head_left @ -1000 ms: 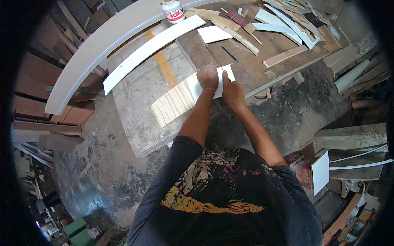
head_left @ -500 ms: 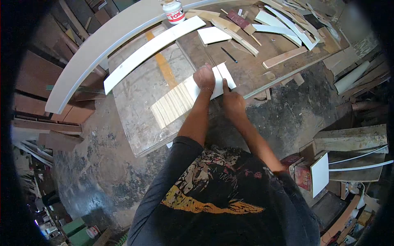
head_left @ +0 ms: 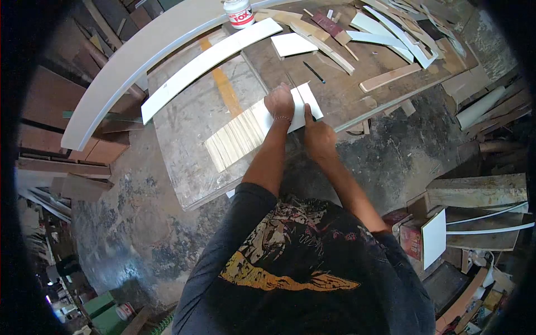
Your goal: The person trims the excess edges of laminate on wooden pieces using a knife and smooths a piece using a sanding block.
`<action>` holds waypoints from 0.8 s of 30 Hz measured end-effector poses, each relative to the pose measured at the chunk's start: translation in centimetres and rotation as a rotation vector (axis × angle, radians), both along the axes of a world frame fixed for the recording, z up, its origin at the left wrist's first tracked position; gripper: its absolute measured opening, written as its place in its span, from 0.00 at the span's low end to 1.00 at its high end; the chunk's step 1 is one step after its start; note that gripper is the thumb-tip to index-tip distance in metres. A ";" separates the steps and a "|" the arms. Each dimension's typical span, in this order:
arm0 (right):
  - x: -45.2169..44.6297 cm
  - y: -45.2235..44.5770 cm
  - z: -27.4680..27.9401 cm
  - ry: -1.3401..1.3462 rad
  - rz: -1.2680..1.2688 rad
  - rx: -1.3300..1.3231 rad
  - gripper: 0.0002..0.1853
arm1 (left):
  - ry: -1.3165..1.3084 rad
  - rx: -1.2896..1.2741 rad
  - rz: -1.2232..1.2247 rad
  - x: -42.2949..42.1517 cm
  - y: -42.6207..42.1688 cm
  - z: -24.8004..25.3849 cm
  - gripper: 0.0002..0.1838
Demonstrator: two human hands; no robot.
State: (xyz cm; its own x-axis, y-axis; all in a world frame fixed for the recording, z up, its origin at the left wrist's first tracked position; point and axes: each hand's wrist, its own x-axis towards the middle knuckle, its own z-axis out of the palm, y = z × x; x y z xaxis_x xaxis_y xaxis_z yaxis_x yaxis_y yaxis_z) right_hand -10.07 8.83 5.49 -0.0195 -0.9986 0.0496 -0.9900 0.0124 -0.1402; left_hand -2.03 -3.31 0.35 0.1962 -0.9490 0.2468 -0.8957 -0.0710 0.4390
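Observation:
My left hand point(head_left: 280, 103) is closed and presses down on a white sheet point(head_left: 301, 97) at the table's near edge. Beside it on the left lies a strip with striped wood grain point(head_left: 235, 139). My right hand point(head_left: 319, 137) is closed, its index finger stretched toward the sheet's right part. It grips something small and dark, mostly hidden by the fingers. A thin dark line runs across the sheet between the two hands. Beyond them a dark pencil point(head_left: 314, 72) lies on the tabletop.
A curved white strip point(head_left: 206, 67) and a large curved panel point(head_left: 106, 95) span the table's left side. A white glue jar point(head_left: 239, 14) stands at the back. Wood offcuts point(head_left: 391, 77) lie on the right; a white board point(head_left: 435, 239) stands at lower right.
My right hand first drew back toward me along the sheet, and its index finger now points at the sheet's near part. My left hand has stayed nearly in place on the sheet.

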 end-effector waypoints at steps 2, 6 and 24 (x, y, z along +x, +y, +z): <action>-0.1 -0.7 -0.8 -0.025 -0.018 -0.018 0.25 | 0.000 0.005 -0.018 -0.2 0.1 0.1 0.25; 0.5 -4.7 -1.2 -0.106 0.006 -0.166 0.25 | 0.002 0.009 -0.021 -0.1 0.1 0.3 0.25; 0.0 -3.1 -0.8 -0.111 0.018 0.003 0.29 | -0.022 0.077 -0.022 0.0 0.2 0.7 0.23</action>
State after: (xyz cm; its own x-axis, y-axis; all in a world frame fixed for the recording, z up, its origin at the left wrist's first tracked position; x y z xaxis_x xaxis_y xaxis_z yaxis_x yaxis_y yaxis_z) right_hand -10.02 5.70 4.65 -0.0072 -0.9990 0.0451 -0.9685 -0.0042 -0.2491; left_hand -2.01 -3.09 1.00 0.1710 -0.9693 0.1768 -0.9066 -0.0845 0.4135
